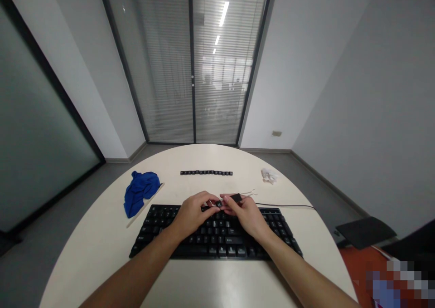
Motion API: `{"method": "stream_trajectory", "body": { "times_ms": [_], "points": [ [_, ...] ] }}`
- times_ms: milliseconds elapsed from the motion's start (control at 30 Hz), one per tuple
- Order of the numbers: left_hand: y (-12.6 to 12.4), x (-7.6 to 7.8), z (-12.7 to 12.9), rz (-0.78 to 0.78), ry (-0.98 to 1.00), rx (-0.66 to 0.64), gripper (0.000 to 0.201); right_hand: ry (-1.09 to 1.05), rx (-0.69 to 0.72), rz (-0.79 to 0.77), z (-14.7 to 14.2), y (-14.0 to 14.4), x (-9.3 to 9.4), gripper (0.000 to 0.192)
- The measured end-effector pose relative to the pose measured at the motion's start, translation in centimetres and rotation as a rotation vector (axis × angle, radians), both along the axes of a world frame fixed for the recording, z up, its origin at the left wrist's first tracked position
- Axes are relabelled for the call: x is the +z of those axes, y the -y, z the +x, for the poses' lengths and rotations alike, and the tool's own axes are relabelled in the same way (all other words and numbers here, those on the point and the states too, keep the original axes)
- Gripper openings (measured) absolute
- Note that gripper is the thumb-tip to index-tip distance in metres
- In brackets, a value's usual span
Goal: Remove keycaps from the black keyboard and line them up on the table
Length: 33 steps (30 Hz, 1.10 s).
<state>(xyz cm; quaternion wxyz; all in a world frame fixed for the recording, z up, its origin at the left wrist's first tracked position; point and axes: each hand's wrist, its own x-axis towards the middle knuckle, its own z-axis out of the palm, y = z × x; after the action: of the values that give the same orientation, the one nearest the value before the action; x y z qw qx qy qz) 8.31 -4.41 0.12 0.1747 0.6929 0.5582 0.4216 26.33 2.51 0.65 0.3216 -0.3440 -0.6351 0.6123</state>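
Note:
A black keyboard (210,252) lies on the table in front of me, with both hands above its upper rows. My left hand (198,210) pinches a small black keycap (219,204) between thumb and fingers. Close beside it, my right hand (249,215) is closed around a keycap puller (235,198) with a black handle; its thin wire ends stick out to the right. The right fingertips also come up to the keycap, and I cannot tell whether they grip it. Keys under my hands are partly hidden.
Beyond the keyboard, a row of loose keycaps (206,173) lies on the round table (102,253). A blue cloth (141,191) and a thin pale stick (142,208) are at left. Crumpled white tissue (269,175) lies at right, near the keyboard cable (288,205).

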Motion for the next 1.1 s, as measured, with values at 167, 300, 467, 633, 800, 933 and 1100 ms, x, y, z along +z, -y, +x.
{"method": "stream_trajectory", "body": {
  "times_ms": [167,300,467,633,800,933,1100],
  "points": [
    [0.2,0.0,0.0,0.050,-0.021,-0.010,0.018,0.001,-0.015,-0.017,-0.1,0.0,0.2,0.056],
    [0.3,-0.1,0.1,0.077,-0.062,-0.026,0.020,0.004,-0.009,-0.003,-0.1,-0.1,0.1,0.056],
    [0.5,0.0,0.1,0.081,-0.083,-0.048,0.021,-0.007,0.012,0.056,-0.1,-0.1,-0.3,0.051],
    [0.4,0.0,0.1,0.064,-0.064,-0.056,0.020,0.011,0.008,0.156,0.1,-0.3,-0.4,0.044],
    [0.0,-0.1,0.0,0.006,-0.009,0.025,0.020,0.161,-0.059,0.404,0.7,-0.7,0.1,0.036],
    [-0.1,-0.1,0.0,-0.025,0.050,0.051,0.017,0.247,-0.087,0.571,1.1,-0.6,0.6,0.035],
    [-0.3,-0.4,-0.1,-0.009,0.092,0.045,0.017,0.299,0.000,0.608,1.0,0.1,1.2,0.030]
  ]
}}
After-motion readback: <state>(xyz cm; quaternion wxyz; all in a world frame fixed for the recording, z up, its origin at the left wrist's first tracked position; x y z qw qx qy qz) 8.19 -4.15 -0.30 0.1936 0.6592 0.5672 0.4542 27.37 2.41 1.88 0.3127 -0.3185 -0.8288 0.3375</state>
